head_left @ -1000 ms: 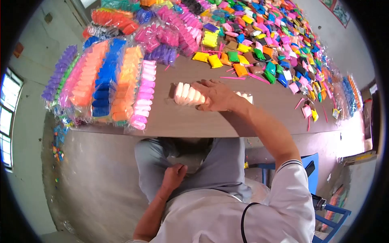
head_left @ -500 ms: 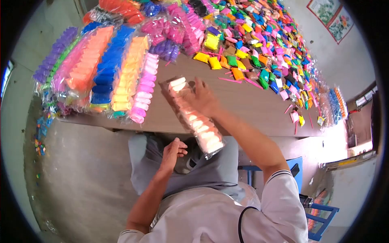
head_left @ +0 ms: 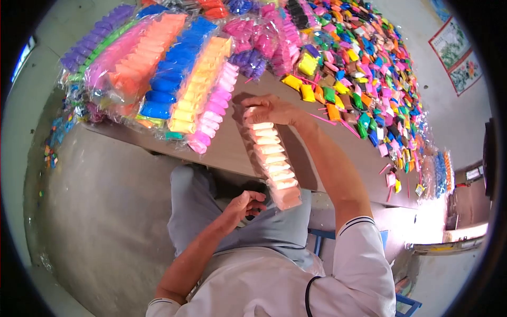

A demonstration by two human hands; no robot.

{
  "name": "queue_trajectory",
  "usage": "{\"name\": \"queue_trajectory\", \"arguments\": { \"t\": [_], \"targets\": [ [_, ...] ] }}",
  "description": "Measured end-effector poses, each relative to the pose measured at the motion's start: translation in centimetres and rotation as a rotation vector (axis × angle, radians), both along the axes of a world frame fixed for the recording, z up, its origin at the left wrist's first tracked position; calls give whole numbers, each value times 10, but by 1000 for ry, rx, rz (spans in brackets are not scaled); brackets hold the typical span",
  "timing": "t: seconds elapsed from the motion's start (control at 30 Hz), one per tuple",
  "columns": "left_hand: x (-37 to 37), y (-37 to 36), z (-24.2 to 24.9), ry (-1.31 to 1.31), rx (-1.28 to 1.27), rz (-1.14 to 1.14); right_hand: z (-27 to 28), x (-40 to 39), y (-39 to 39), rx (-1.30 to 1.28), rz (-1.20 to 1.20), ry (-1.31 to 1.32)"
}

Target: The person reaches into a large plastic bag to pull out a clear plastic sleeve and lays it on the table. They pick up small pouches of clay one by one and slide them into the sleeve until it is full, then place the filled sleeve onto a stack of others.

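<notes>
A long clear plastic bag of pale peach packets (head_left: 274, 158) stretches from the table's front part out over its edge, above my lap. My right hand (head_left: 270, 109) is closed around the bag's far end, thumb and fingers on the top packets. Close to the near end, just left of it, is my left hand (head_left: 246, 206); its fingers are loosely bent and apart, with nothing seen in them. A gap shows between those fingers and the bag.
Filled bags lie side by side on the left of the table (head_left: 232, 156), among them a blue bag (head_left: 170, 79), a yellow bag (head_left: 199, 87) and a pink bag (head_left: 215, 108). A big heap of loose coloured packets (head_left: 364, 79) covers the right side. Pink sticks (head_left: 348, 128) lie before it.
My right hand has moved from the bag's middle to its far end and closed there. My left hand has shifted right, towards the near end. The view has swung left.
</notes>
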State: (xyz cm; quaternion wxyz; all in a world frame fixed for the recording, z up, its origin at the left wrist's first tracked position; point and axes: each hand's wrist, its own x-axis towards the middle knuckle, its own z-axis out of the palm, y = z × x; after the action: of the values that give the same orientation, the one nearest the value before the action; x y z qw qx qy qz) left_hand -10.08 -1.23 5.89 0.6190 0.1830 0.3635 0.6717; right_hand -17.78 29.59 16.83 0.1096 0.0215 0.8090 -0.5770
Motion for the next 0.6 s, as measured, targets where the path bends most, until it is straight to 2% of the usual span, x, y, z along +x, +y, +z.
{"name": "queue_trajectory", "arguments": {
  "t": [0.07, 0.2, 0.27, 0.33, 0.43, 0.5, 0.53, 0.6],
  "targets": [
    [2, -1, -2, 25, 4, -33, -5, -2, 3, 58, 3, -27],
    [8, 1, 4, 142, 8, -61, -11, 10, 13, 11, -93, 23],
    [11, 4, 19, 78, 1, -47, -7, 24, 19, 297, -305, 88],
    [11, 6, 18, 94, 14, -25, -21, 34, 34, 305, -354, 127],
    [8, 7, 20, 85, 22, 26, -24, 47, 38, 290, -474, 142],
    [3, 6, 18, 106, -36, 121, -33, 52, 45, 455, -563, 174],
    [-1, 4, 21, 109, -36, 119, -24, 56, 43, 455, -566, 177],
    [-13, -3, 31, 268, -191, 249, 2, 64, 31, 441, -553, -5]
  ]
}}
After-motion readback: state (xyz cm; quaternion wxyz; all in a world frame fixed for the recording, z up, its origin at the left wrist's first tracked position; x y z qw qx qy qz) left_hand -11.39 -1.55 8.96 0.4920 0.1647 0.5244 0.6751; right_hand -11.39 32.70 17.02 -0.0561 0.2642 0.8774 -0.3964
